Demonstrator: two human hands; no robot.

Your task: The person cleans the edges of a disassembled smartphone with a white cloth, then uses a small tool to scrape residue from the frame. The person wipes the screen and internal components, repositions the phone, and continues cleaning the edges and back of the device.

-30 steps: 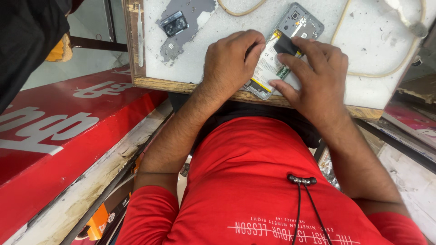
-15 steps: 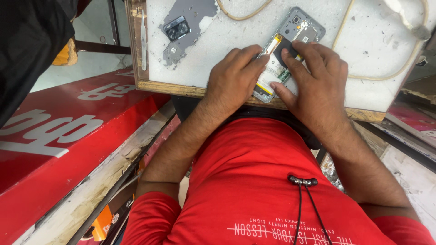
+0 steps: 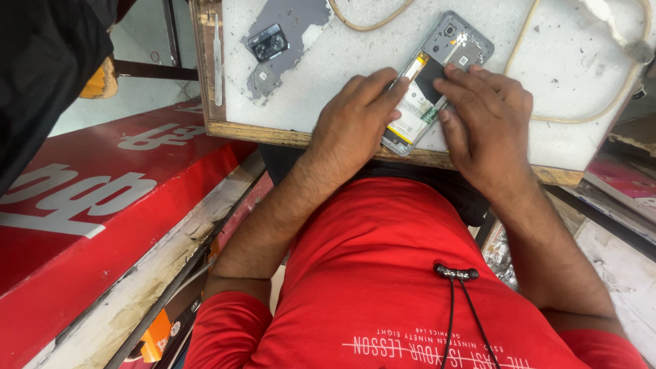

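Fingers [image 3: 383,92] of the left hand [image 3: 355,123] lie close together, extended and pressed flat along the left long edge of the opened phone [image 3: 437,75], while the fingers of the right hand [image 3: 488,116] are slightly spread and bear down on its lower right part; neither hand is closed around the device, both steady it from above. The opened phone lies back-side up and tilted on the white work board [image 3: 328,75], its lower corner almost at the board's wooden front edge [image 3: 273,133] and its exposed battery [image 3: 413,113] showing between the two hands. Risk, as judged here: uneven pressure could push the phone over that near edge, or fingertip force on the bare battery and the board beside it could bend or damage them. A detached grey back cover [image 3: 280,37] lies well apart to the upper left, tweezers [image 3: 217,58] rest along the board's left rim, and a beige cable [image 3: 581,109] loops near the right hand, where it could snag. Open room lies mainly between the cover and the left hand; toward the body there is almost none.
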